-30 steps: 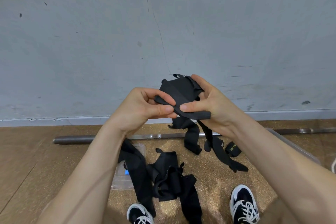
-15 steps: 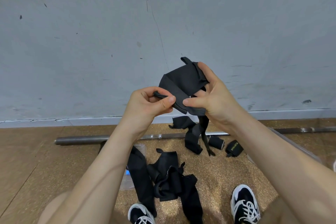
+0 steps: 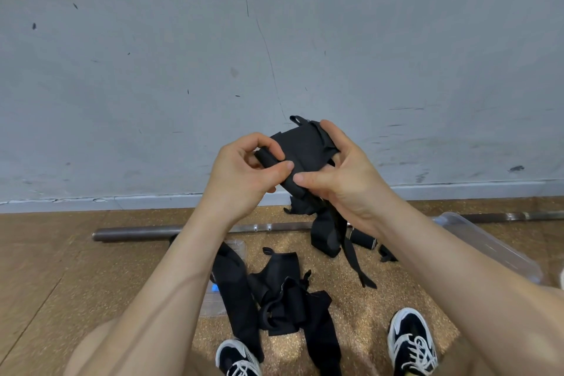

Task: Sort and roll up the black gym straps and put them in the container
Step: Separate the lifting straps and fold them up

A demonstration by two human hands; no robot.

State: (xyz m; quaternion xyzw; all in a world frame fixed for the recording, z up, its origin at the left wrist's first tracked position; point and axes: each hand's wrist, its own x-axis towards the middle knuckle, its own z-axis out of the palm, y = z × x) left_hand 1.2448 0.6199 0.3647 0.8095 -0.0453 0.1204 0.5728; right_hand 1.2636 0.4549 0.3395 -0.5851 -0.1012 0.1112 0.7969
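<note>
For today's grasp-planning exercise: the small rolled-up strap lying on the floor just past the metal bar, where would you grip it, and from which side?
Grip the rolled strap across its round middle, coming straight down from above. It lies on its side on the floor, so its curved flanks are exposed, probably suiting a thumb-and-finger pinch. Its left end lies behind a dangling strap, so coming from its right looks clearer.

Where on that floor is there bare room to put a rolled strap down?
Bare floor lies left of the strap pile, below the bar. A smaller patch sits between the pile and the right shoe. It is crowded at centre, around the pile and lid.
</note>
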